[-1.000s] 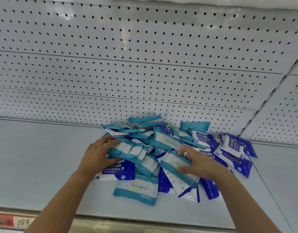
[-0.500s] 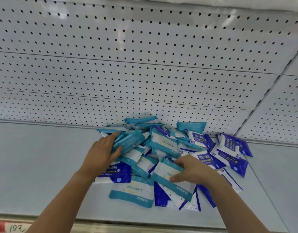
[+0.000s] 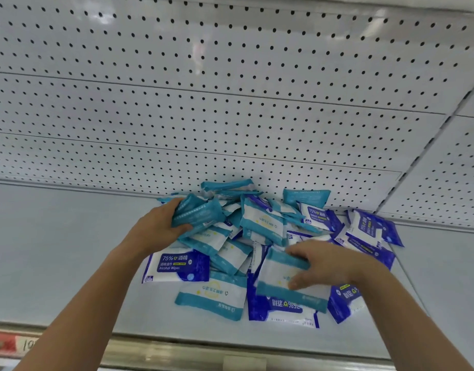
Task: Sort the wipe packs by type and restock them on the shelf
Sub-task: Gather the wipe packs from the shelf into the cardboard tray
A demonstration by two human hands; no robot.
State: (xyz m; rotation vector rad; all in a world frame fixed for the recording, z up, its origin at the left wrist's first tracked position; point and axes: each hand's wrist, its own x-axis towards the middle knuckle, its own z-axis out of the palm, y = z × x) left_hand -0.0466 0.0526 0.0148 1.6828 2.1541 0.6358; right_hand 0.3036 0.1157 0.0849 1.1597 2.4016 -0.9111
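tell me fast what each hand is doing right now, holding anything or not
Left hand: grip closed round a bunch of teal packs at the pile's left.
Right hand: fingers and thumb pinch one teal-and-white pack.

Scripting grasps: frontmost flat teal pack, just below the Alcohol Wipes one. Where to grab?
Probably pinch the teal pack by its near seam edge, coming from the shelf front: that edge lies free, while far and right edges abut other packs.

Open shelf (image 3: 56,250) left of wipe packs (image 3: 265,226); pegboard (image 3: 230,116) behind
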